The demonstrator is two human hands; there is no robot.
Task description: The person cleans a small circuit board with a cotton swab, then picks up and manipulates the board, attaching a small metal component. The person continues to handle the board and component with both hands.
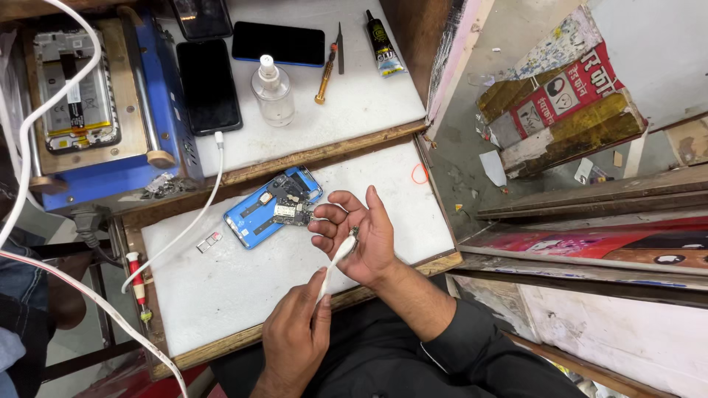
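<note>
While the right hand (361,236) cups a small dark component (355,231) in its palm, fingers half curled around it, the left hand (299,332) pinches the near end of a slim white tool (333,264) and lays its tip against that part. Both hands hover above the near white counter (221,287), just right of the opened blue phone (271,206), whose circuit board (293,211) lies exposed and touches the right fingertips.

Risks noted:
- The component rests loosely in an open palm over the counter edge; a slip of the tool could flick it to the floor, where the debris on the right would hide it.
- Fingertips brushing the bare board could shift or soil its parts.
- A white cable (199,214) runs across the counter from a dark phone (209,85) on the far shelf, near the blue phone; a snagged wrist could drag either device.
- Two tiny tray pieces (209,242) lie loose to the left of the blue phone and could be swept off by a forearm.
- A red-handled screwdriver (137,284) sits at the left rim of the counter, partly overhanging, and could roll off.
- The spray bottle (272,88) stands upright on the far shelf among phones; a knock could wet them.
</note>
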